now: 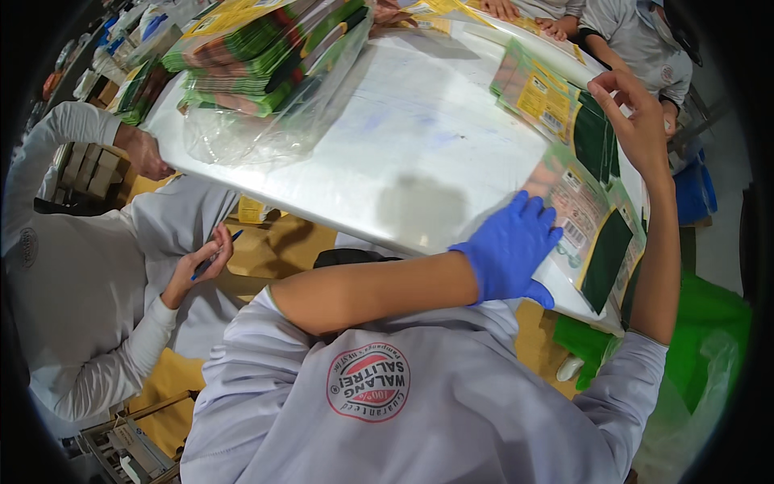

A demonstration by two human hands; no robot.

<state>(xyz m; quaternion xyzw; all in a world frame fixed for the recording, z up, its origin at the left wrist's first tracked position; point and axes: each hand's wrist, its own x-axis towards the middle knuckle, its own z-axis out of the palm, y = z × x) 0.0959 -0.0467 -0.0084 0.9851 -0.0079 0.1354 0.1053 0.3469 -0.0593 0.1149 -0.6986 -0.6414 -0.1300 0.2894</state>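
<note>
My left hand (516, 250), in a blue glove, lies flat with its fingers apart at the near right of the white table (339, 161). Its fingertips rest on the edge of a printed plastic pouch (576, 222) with a clear, yellow and dark green pattern. My bare right hand (639, 121) is raised over the table's right edge. Its thumb and forefinger meet in a pinch, and whatever may be between them is too small to see. Beside it, more flat pouches (532, 89) overlap along the right side of the table.
A tall stack of green pouches (250, 64) stands at the far left, partly in a clear plastic bag (250, 137). To my left, a co-worker holds a blue pen (216, 256). Other people's hands rest at the far edge. A green plastic sheet (701, 331) hangs at right.
</note>
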